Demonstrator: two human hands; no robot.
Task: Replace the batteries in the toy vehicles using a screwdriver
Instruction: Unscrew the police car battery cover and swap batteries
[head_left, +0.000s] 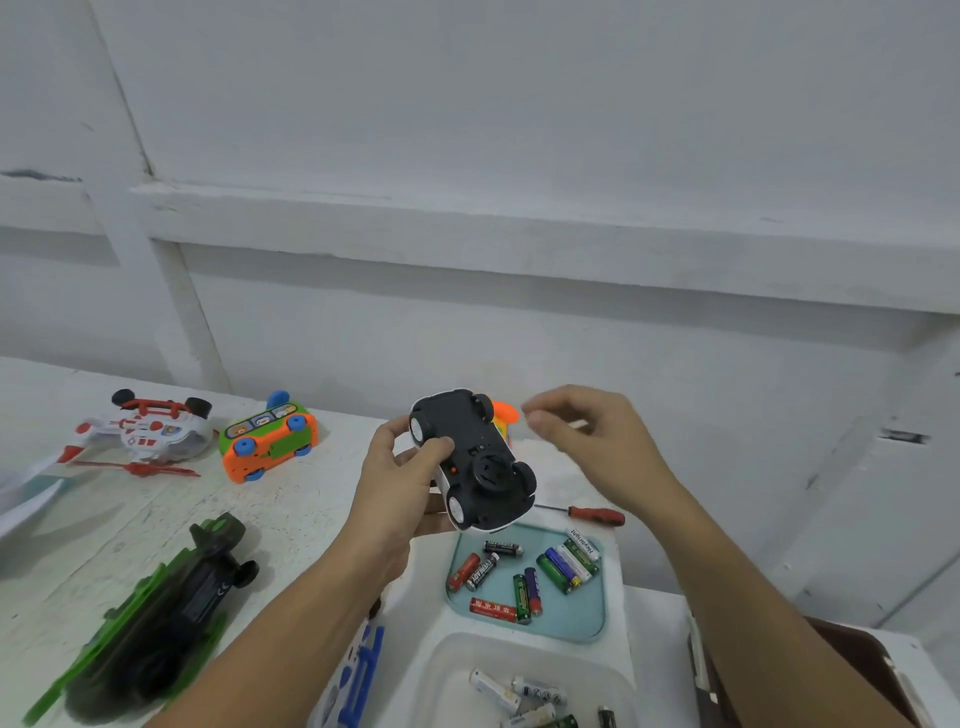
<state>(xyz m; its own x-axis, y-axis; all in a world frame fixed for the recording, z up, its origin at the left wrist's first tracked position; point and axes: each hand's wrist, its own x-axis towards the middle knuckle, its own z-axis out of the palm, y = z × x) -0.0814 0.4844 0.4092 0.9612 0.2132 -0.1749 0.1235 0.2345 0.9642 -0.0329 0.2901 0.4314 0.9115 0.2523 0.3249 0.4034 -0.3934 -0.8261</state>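
Note:
My left hand (400, 478) holds a white toy car (475, 462) upside down above the table, its black underside and wheels facing me. My right hand (592, 441) hovers just to the right of the car, fingers loosely curled and apart, holding nothing that I can see. A red-handled screwdriver (589, 514) lies on the table behind the car, to the right. Below it a light blue tray (587, 621) holds several loose batteries (524, 577). A white tub (447, 670) at the bottom holds several more batteries (524, 693).
On the left lie an orange and green toy bus (267, 441) on its side, a white and red toy helicopter (140, 431) upside down, and a green and black toy vehicle (156, 618). An orange toy part (506, 413) shows behind the car. A brown object (862, 670) sits at bottom right.

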